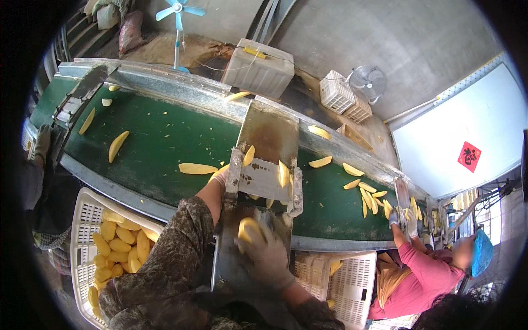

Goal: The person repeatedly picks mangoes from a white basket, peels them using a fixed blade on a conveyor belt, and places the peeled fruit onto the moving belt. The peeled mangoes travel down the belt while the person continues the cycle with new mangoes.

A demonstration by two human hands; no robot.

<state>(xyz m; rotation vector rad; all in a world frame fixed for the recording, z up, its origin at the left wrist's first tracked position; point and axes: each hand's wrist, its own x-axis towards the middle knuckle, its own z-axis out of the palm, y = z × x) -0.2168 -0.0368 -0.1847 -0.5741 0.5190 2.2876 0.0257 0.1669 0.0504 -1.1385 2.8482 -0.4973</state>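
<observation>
A metal slicing station (264, 177) straddles a green conveyor belt (165, 140). My gloved right hand (264, 247), blurred, holds a peeled yellow tuber (248, 229) over the station's near metal plate. At the station's left side is my left hand (220, 175), partly hidden behind the metal frame; a yellow slice (218, 171) shows at its fingers, but its grip cannot be told. Cut slices lie on the station, one of them long and upright (284, 173). Another long slice (198, 168) rests on the belt just left of my left hand.
White crates stand before the belt, the left one (78, 247) filled with peeled tubers, another (350, 288) at right. A co-worker in pink (429, 280) works at the right; another person's gloved hand (43, 142) is at far left. Beyond the belt are fans and a grey box (260, 70).
</observation>
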